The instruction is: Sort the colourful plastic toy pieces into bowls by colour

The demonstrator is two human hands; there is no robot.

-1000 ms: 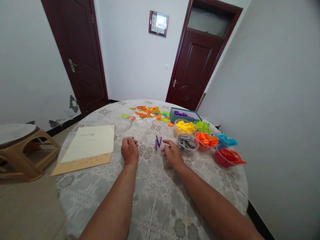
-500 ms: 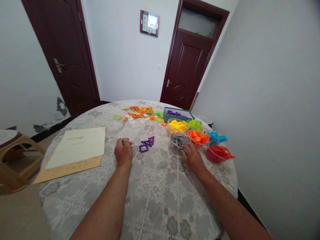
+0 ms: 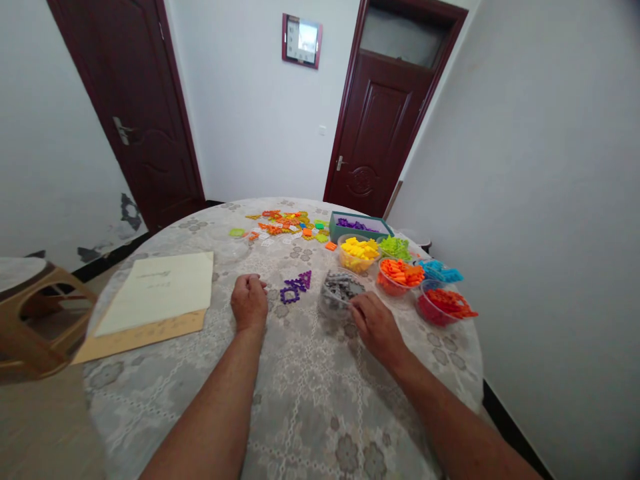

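Your right hand [image 3: 376, 325] pinches the near right rim of the round, clear plastic tub of grey pieces [image 3: 331, 303], which is on the grey floral tablecloth [image 3: 300, 393] in front of the clear tub of yellow pieces [image 3: 359, 255]. Your left hand [image 3: 249, 301] rests with fingers bent, though I cannot tell whether they press together, just beside the purple, notched plastic shapes [image 3: 296, 287].
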